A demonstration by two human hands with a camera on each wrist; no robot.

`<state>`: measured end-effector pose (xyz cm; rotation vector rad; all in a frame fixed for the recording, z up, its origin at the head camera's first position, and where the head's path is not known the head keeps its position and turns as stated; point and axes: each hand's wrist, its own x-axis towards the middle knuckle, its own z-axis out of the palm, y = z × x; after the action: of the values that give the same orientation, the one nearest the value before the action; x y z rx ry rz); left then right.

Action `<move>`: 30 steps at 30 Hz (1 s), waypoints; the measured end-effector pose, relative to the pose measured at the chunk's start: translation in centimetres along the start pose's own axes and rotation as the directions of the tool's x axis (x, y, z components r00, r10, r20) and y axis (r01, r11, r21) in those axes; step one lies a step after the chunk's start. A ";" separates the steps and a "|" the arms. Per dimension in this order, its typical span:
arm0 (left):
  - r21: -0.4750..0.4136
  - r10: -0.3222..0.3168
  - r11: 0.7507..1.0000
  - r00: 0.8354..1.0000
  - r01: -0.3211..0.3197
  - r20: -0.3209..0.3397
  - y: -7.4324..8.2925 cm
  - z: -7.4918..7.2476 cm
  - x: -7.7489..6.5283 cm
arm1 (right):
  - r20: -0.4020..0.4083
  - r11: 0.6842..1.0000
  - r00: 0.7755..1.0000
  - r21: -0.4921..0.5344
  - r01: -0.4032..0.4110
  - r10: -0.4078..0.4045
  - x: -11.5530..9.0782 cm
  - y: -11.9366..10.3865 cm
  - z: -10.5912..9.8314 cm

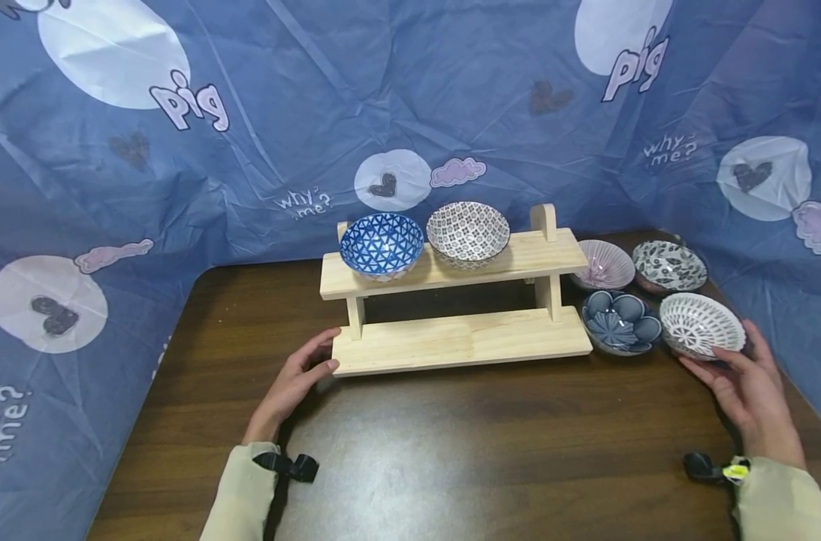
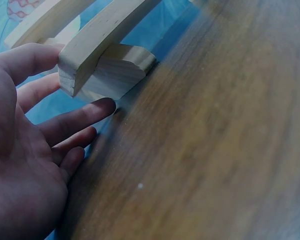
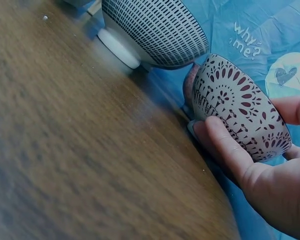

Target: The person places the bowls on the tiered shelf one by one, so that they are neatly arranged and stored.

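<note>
At the right, my right hand (image 1: 755, 391) holds a white patterned bowl (image 1: 697, 319) by its near right side. The right wrist view shows dark red marks outside that bowl (image 3: 240, 110), between thumb and fingers. Whether its base touches the table is hidden. My left hand (image 1: 298, 379) rests at the left end of a two-tier wooden stand (image 1: 451, 342), fairly straight fingers touching the lower board's end (image 2: 72, 72). On the upper tier sit a blue-and-white triangle-patterned bowl (image 1: 383, 244) and a grey-and-white patterned bowl (image 1: 467, 229).
Beside the stand's right end are a blue flower-shaped bowl (image 1: 616, 327), a pink striped bowl (image 1: 602, 263) and a leaf-patterned bowl (image 1: 670, 264), close against the held one. Blue printed cloth (image 1: 261, 98) hangs around the brown wooden table (image 1: 451, 451).
</note>
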<state>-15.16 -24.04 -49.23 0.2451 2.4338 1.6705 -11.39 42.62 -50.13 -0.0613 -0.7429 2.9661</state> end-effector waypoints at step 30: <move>0.009 0.009 1.000 1.000 -0.009 -0.006 0.0 -0.1 0.0 | 0.066 0.999 0.997 -0.012 0.047 -0.046 -0.6 -0.6 2.7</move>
<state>-15.20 -24.10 -49.24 0.2527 2.4484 1.6671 -10.93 41.83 -47.45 0.0517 -0.7610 2.9323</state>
